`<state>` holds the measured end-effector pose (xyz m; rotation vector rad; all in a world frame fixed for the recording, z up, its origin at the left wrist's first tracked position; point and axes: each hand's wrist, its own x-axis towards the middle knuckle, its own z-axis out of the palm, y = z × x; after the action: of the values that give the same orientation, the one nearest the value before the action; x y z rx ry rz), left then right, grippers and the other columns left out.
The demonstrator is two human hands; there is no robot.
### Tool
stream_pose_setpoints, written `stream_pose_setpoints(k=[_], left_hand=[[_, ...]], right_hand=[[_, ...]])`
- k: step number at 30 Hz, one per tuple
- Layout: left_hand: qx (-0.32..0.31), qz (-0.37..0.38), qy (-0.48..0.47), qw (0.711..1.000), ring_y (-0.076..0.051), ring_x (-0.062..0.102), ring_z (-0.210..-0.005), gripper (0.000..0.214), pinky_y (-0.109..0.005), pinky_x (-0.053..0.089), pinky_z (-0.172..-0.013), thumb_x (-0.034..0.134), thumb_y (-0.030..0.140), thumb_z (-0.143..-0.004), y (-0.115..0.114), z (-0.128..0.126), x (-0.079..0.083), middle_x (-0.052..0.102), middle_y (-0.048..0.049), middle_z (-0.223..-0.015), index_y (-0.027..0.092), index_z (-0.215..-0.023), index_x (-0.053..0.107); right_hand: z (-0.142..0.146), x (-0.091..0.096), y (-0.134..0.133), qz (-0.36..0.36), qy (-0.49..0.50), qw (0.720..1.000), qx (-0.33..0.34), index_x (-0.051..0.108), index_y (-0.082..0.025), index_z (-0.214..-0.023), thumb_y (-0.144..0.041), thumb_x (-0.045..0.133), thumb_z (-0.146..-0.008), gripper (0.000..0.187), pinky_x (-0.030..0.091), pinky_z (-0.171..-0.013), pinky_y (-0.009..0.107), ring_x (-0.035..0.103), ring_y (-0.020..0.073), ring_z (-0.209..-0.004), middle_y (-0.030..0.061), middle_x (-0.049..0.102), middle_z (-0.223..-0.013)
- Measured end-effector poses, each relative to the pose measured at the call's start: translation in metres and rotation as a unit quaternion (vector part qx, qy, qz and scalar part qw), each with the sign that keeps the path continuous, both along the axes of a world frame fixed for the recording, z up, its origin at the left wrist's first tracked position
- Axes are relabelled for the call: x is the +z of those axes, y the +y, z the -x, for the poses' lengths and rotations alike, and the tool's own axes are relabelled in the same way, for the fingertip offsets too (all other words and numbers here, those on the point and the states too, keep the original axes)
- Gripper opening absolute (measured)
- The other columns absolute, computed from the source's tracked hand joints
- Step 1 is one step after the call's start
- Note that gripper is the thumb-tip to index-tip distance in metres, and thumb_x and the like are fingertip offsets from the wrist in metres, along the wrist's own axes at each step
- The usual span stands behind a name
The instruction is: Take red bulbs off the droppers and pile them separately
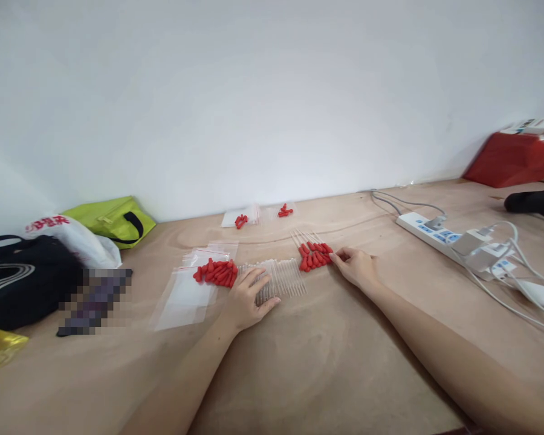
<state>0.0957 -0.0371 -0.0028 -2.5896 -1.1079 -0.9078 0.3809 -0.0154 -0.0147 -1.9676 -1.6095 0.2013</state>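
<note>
My left hand point(247, 302) lies over a row of thin clear glass tubes point(283, 279), fingers spread and thumb apart. Beside its fingertips is a pile of loose red rubber bulbs point(215, 272), resting partly on clear zip bags point(185, 299). To the right, several droppers point(315, 257) lie side by side, red bulbs toward me and glass stems pointing at the wall. My right hand point(356, 266) pinches the bulb end of the rightmost dropper between thumb and index finger. Its remaining fingers are curled, and that dropper's stem is hard to make out.
Small groups of red bulbs point(241, 222) lie on bags near the wall. A white power strip point(428, 232) with chargers and cables runs along the right. At left are a green pouch point(113, 220), a white plastic bag point(79, 238) and a black bag point(31, 281). A red bag point(508, 158) stands far right.
</note>
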Motion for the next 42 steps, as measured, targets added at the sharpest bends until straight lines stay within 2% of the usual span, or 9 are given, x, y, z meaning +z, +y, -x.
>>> stream_pose_setpoints(k=[5, 11, 17, 22, 26, 31, 35, 38, 42], left_hand=[[0.005, -0.010, 0.028, 1.000, -0.026, 0.051, -0.105, 0.036, -0.045, 0.044, -0.087, 0.058, 0.043, -0.074, 0.003, 0.004, 0.001, 0.060, -0.0099, -0.106, 0.019, -0.101, 0.060], [0.013, -0.007, 0.029, 0.999, -0.028, 0.049, -0.107, 0.043, -0.046, 0.042, -0.088, 0.060, 0.050, -0.070, 0.004, 0.006, 0.000, 0.059, -0.0102, -0.108, 0.021, -0.102, 0.060], [0.018, -0.013, 0.034, 0.999, -0.028, 0.048, -0.108, 0.045, -0.046, 0.042, -0.088, 0.059, 0.049, -0.071, 0.003, 0.006, 0.001, 0.058, -0.0111, -0.109, 0.019, -0.105, 0.059], [0.028, -0.041, 0.034, 0.998, -0.027, 0.048, -0.108, 0.046, -0.043, 0.041, -0.090, 0.057, 0.046, -0.074, 0.002, 0.005, 0.001, 0.058, -0.0113, -0.109, 0.018, -0.110, 0.055], [0.066, -0.090, 0.020, 0.994, -0.027, 0.046, -0.111, 0.051, -0.042, 0.039, -0.092, 0.053, 0.039, -0.078, 0.002, 0.002, 0.002, 0.054, -0.0150, -0.115, 0.012, -0.121, 0.046], [0.050, -0.134, 0.029, 0.989, -0.025, 0.048, -0.110, 0.034, -0.045, 0.033, -0.096, 0.052, 0.034, -0.080, -0.005, -0.007, 0.004, 0.058, -0.0105, -0.112, 0.019, -0.111, 0.055], [0.003, -0.128, 0.028, 0.991, -0.020, 0.057, -0.096, 0.014, -0.047, 0.026, -0.100, 0.052, 0.026, -0.082, -0.012, -0.016, 0.004, 0.067, -0.0002, -0.092, 0.025, -0.089, 0.063], [-0.018, -0.123, 0.016, 0.992, -0.016, 0.060, -0.088, 0.012, -0.046, 0.022, -0.102, 0.051, 0.022, -0.082, -0.016, -0.020, 0.005, 0.069, 0.0028, -0.082, 0.024, -0.083, 0.063], [-0.019, -0.115, 0.009, 0.993, -0.014, 0.062, -0.080, 0.013, -0.046, 0.021, -0.102, 0.051, 0.019, -0.082, -0.018, -0.022, 0.005, 0.068, 0.0038, -0.072, 0.021, -0.076, 0.062]], right_hand=[[-0.006, -0.003, 0.004, 0.001, -0.021, 1.000, -0.001, 0.068, -0.027, -0.072, -0.049, 0.044, -0.078, 0.034, 0.027, -0.074, 0.039, 0.058, 0.0246, -0.079, 0.0043, 0.068, -0.072], [0.001, 0.005, 0.017, -0.030, 0.031, 0.998, -0.042, 0.065, -0.022, -0.079, -0.051, 0.050, -0.072, 0.034, 0.028, -0.074, 0.037, 0.058, 0.0216, -0.076, 0.0032, 0.066, -0.074], [0.010, 0.010, 0.029, -0.001, 0.018, 0.999, -0.039, 0.067, -0.023, -0.071, -0.042, 0.049, -0.073, 0.026, 0.026, -0.076, 0.040, 0.056, 0.0238, -0.080, 0.0044, 0.067, -0.076], [0.016, 0.016, 0.021, -0.074, 0.035, 0.995, -0.050, 0.065, -0.021, -0.071, -0.036, 0.046, -0.077, 0.026, 0.025, -0.077, 0.039, 0.053, 0.0227, -0.082, 0.0056, 0.066, -0.076], [0.034, 0.017, -0.002, -0.186, 0.027, 0.977, 0.096, 0.065, -0.022, -0.074, -0.034, 0.049, -0.079, 0.021, 0.024, -0.079, 0.037, 0.052, 0.0192, -0.083, 0.0038, 0.065, -0.082], [0.062, 0.005, -0.030, -0.279, -0.029, 0.913, 0.298, 0.064, -0.025, -0.080, -0.028, 0.051, -0.082, 0.013, 0.018, -0.091, 0.039, 0.051, 0.0146, -0.082, -0.0011, 0.065, -0.080], [0.071, -0.002, -0.035, -0.297, -0.029, 0.889, 0.348, 0.063, -0.025, -0.084, -0.029, 0.051, -0.082, 0.013, 0.021, -0.090, 0.038, 0.050, 0.0132, -0.078, -0.0021, 0.065, -0.078], [0.071, -0.002, -0.033, -0.304, -0.036, 0.885, 0.352, 0.064, -0.025, -0.088, -0.035, 0.055, -0.080, 0.016, 0.021, -0.089, 0.038, 0.049, 0.0135, -0.077, -0.0011, 0.065, -0.079], [0.071, -0.003, -0.034, -0.319, -0.067, 0.876, 0.354, 0.066, -0.026, -0.080, -0.035, 0.056, -0.079, 0.014, 0.021, -0.087, 0.038, 0.046, 0.0129, -0.072, -0.0023, 0.062, -0.064]])
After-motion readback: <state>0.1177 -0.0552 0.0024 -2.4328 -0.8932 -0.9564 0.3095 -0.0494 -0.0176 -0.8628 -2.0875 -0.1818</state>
